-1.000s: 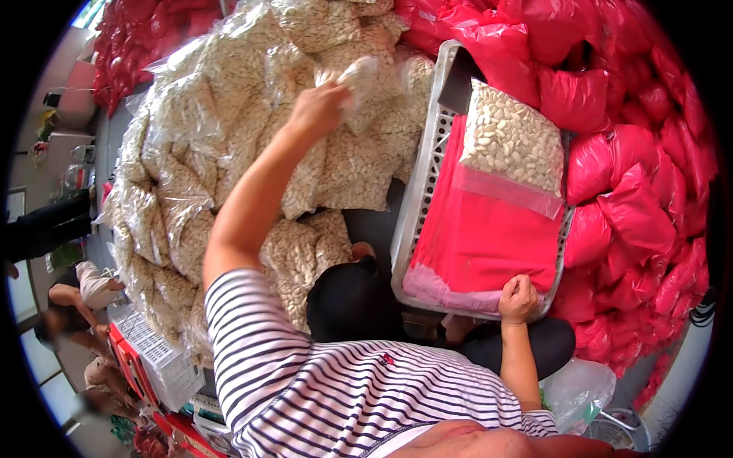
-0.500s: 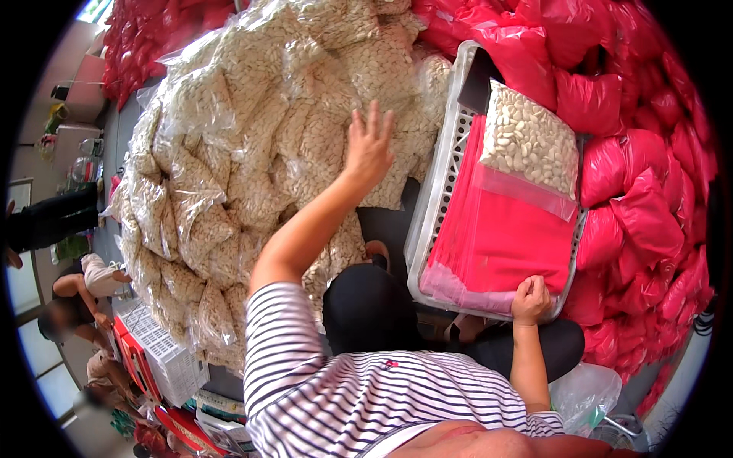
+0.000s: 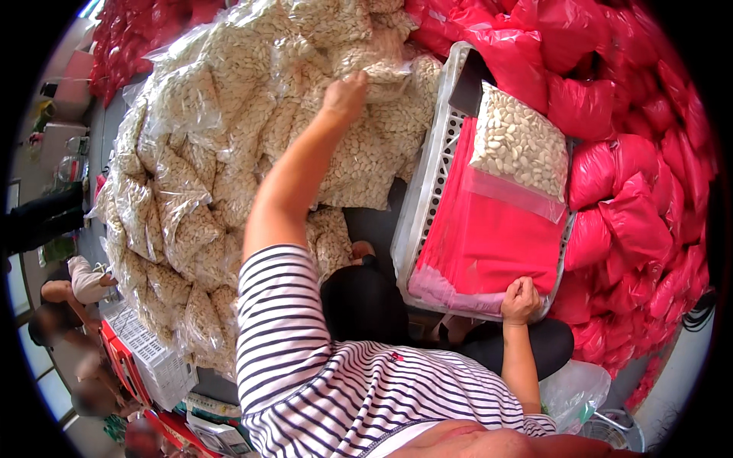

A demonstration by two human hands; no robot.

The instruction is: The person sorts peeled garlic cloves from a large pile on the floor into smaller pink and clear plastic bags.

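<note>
My left hand (image 3: 347,97) reaches out over a large heap of clear plastic bags filled with flat whitish beans or seeds. Its fingers are closed on the edge of one clear bag (image 3: 374,168) on that heap. My right hand (image 3: 521,299) is closed at the near right corner of a stack of flat red plastic bags (image 3: 508,244), pinching the top bag's edge. The stack lies in a pale plastic crate (image 3: 403,248) in front of me. One filled clear bag (image 3: 521,141) rests on the far part of the stack, its flat end toward me.
Filled red bags (image 3: 630,202) pile up along the right and far side. The bean heap (image 3: 198,175) spreads to the left. A white crate (image 3: 149,355) stands lower left, near other people. A clear plastic bag (image 3: 576,393) and a bucket (image 3: 615,431) are lower right.
My left hand has come down onto the heap, and its spread fingers have closed on a clear bag, whose far edge has lifted. My right hand stays at the stack's corner.
</note>
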